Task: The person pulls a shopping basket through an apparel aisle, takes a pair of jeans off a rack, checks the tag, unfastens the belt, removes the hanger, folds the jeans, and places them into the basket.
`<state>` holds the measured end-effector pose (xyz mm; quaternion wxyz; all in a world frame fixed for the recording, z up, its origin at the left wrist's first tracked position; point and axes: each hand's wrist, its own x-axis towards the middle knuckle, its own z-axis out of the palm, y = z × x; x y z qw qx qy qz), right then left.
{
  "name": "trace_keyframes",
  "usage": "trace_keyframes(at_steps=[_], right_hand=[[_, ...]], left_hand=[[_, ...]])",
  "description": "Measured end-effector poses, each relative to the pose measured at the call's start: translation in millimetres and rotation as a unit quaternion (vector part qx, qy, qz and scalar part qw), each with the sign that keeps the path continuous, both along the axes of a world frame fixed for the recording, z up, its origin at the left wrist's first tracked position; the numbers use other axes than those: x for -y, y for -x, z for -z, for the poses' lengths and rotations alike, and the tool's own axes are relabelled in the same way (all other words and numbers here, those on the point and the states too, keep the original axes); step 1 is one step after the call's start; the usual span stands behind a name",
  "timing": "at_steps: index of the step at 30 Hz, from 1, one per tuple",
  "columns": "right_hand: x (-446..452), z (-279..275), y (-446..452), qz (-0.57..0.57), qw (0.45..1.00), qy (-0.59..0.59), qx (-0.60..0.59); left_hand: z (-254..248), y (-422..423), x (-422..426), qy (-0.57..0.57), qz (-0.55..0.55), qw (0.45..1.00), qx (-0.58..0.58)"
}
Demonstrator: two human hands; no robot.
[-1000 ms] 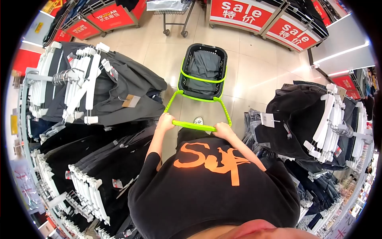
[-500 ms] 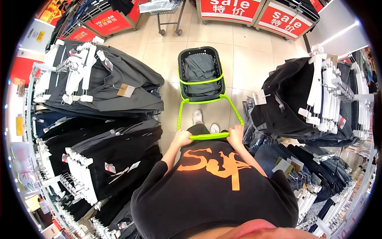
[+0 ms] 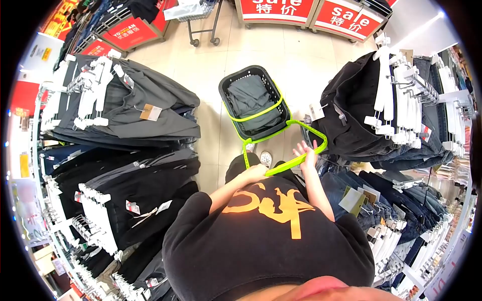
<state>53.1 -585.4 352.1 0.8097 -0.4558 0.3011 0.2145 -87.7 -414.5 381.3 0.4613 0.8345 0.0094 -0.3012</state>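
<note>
A black basket (image 3: pixel 225 100) with bright green handles stands on the floor ahead, slightly turned. Folded dark grey clothing (image 3: pixel 251 98) lies inside it. The long green pull handle (image 3: pixel 287 164) slants up to the right in front of my body. My left hand (image 3: pixel 257 173) is wrapped round the handle's lower left end. Beside the upper right part of the handle is my right hand (image 3: pixel 308 153), its fingers spread and the palm close to the green bar.
Racks of dark trousers (image 3: pixel 145 100) on white hangers line the left. Black trousers (image 3: pixel 346 98) and jeans (image 3: pixel 371 198) hang on the right. A metal cart (image 3: pixel 196 20) stands ahead, near bins with red sale signs (image 3: pixel 341 21).
The basket has turned and its pull handle has swung to the right and tilted. My right hand has opened off the handle, while my left hand has kept its hold and moved right.
</note>
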Motion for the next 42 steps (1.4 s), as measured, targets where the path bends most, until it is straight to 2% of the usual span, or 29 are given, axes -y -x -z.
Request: trace_keyframes(at_steps=[4, 6, 8, 10, 12, 15, 21, 26, 31, 34, 42], right_hand=[[-16.7, -14.8, -23.4, -0.053, 0.998, -0.01, 0.02], [-36.5, -18.1, -37.9, -0.045, 0.998, -0.007, 0.036], [-58.6, -24.0, -51.1, -0.07, 0.996, 0.015, 0.047], [-83.0, -29.1, -63.9, -0.112, 0.99, 0.014, 0.079], [-110.7, -24.0, -75.3, -0.13, 0.988, 0.033, 0.075], [-144.4, -12.0, -91.9, -0.126, 0.988, 0.058, 0.074], [-178.2, -1.4, -124.9, -0.107, 0.991, 0.047, 0.063], [-194.6, 8.5, -145.6, -0.106, 0.993, 0.026, 0.039], [-205.3, -8.6, -131.3, -0.095, 0.994, 0.03, 0.037], [-209.0, -5.4, -123.2, -0.108, 0.993, 0.02, 0.041], [-209.9, -5.7, -114.2, -0.137, 0.99, -0.01, 0.035]], left_hand=[[8.2, -9.9, -4.0, 0.056, -0.035, 0.997, 0.044], [-5.9, -18.7, -11.2, 0.051, -0.091, 0.994, 0.032], [0.2, -25.7, -24.4, 0.129, -0.171, 0.971, 0.109], [-5.1, -33.3, -47.3, 0.08, -0.2, 0.976, 0.04], [-12.7, -38.9, -64.7, 0.103, -0.262, 0.957, 0.067], [-11.5, -50.8, -93.6, 0.088, -0.295, 0.951, 0.017], [1.0, -88.3, -143.3, 0.047, -0.295, 0.954, 0.015], [9.4, -109.4, -171.8, 0.065, -0.289, 0.954, 0.039], [14.2, -105.7, -190.6, 0.035, -0.258, 0.965, 0.031], [1.5, -97.2, -197.3, 0.049, -0.269, 0.962, 0.023], [15.8, -76.2, -186.7, 0.028, -0.35, 0.936, 0.041]])
